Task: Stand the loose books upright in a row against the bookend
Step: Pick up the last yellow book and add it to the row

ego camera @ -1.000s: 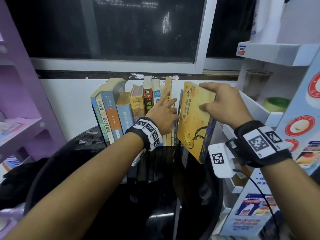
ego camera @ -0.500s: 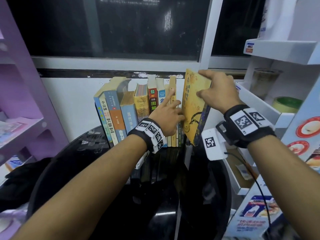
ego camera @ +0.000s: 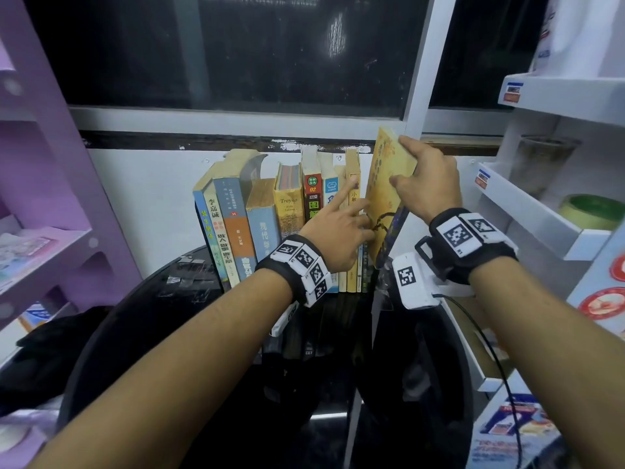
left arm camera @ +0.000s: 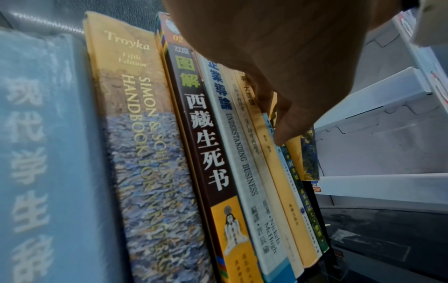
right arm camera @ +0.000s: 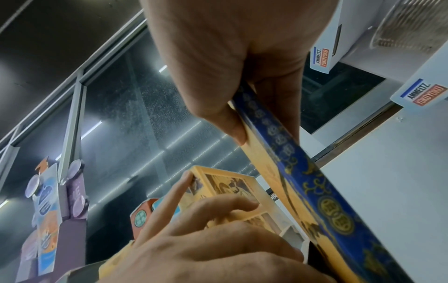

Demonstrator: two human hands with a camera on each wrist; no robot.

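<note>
A row of books [ego camera: 287, 211] stands upright on the black round table [ego camera: 169, 333], spines toward me. My right hand [ego camera: 406, 164] grips a yellow book [ego camera: 382, 187] with a blue spine [right arm camera: 320, 195] near its top, thumb on the front cover and fingers behind. The book stands almost upright at the right end of the row, its lower edge slightly off the table. My left hand [ego camera: 355, 208] rests on the last spines of the row [left arm camera: 266, 172], index finger straight, other fingers touching the yellow book. I cannot make out a bookend.
A white display rack [ego camera: 541, 214] stands close on the right and holds a green tape roll [ego camera: 592, 211]. A purple shelf unit [ego camera: 50, 231] is on the left. A dark window and white wall lie behind the books.
My right hand has swung the yellow book from a slant to nearly upright and brought it left against the end of the row. My left hand has stayed on the spines.
</note>
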